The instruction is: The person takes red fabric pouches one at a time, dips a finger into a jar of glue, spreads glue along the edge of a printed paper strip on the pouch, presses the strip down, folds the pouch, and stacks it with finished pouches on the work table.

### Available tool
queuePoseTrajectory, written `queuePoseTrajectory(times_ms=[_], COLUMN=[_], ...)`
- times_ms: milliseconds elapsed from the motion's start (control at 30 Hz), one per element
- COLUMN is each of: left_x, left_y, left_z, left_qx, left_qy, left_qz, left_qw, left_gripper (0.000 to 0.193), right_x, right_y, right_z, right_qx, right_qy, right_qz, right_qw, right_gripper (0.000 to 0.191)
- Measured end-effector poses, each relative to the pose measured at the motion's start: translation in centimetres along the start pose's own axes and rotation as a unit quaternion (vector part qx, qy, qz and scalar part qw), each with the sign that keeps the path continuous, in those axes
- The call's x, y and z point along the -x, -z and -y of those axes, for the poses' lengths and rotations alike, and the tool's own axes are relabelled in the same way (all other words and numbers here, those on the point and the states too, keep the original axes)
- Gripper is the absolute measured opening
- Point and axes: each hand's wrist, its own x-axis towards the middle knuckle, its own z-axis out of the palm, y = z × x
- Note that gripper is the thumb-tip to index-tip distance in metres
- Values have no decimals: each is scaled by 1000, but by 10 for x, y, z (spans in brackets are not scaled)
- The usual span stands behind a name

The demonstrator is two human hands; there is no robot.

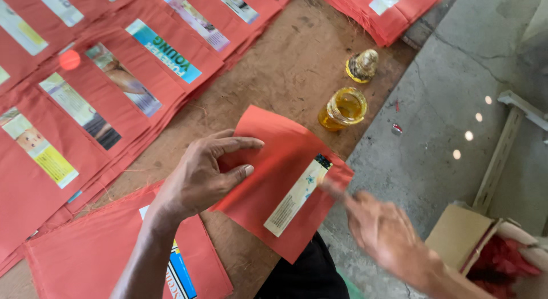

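Note:
My left hand (206,174) presses down on a red paper sheet (273,162) with a printed paper strip (297,196) along it, thumb and fingers holding its left side. My right hand (382,233), blurred with motion, touches the sheet's right edge near the strip's end with a fingertip. The sheet lies on a brown board (285,70) at its near edge.
Rows of red sheets with strips (103,99) cover the board's left side, another stack (382,10) lies at the top right, more (97,253) under my left arm. An open jar of yellow liquid (343,107) and its lid (362,65) stand close by. A cardboard box (462,233) sits on the concrete floor.

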Motion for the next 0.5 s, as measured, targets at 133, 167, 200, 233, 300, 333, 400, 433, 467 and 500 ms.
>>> queuePoseTrajectory(times_ms=[133,167,200,233,300,333,400,433,467,500], left_x=[7,14,20,27,47,58,75,81,84,89], left_y=[-9,-12,-14,-16,-18,-21,-24,-26,-28,-27], left_z=[-17,-21,-26,-31,-41,-45,-51,-51,-50,-46], left_qx=[-20,-34,-47,-78,-137,-106,-53,-81,-109,-136], left_qy=[-81,-113,-146,-194,-280,-300,-346,-364,-382,-401], left_qz=[-46,-60,-71,-69,-63,-52,-35,-68,-102,-137], left_qw=[995,991,986,975,948,947,936,925,912,895], left_gripper=[48,47,45,48,53,47,36,30,25,22], right_x=[10,13,17,20,24,24,22,20,18,15], right_y=[-6,-6,-7,-6,-2,0,7,10,12,14], right_z=[0,-1,-3,-4,-11,-14,-20,-21,-21,-20], right_qx=[-23,-90,-156,-218,-228,-232,-264,-280,-308,-334], right_qy=[12,68,117,165,95,57,118,146,155,165], right_qz=[90,36,-20,-79,-238,-314,-350,-366,-344,-323], right_qw=[996,993,981,959,939,919,891,875,873,870], right_gripper=[88,83,78,72,74,76,100,113,113,114])
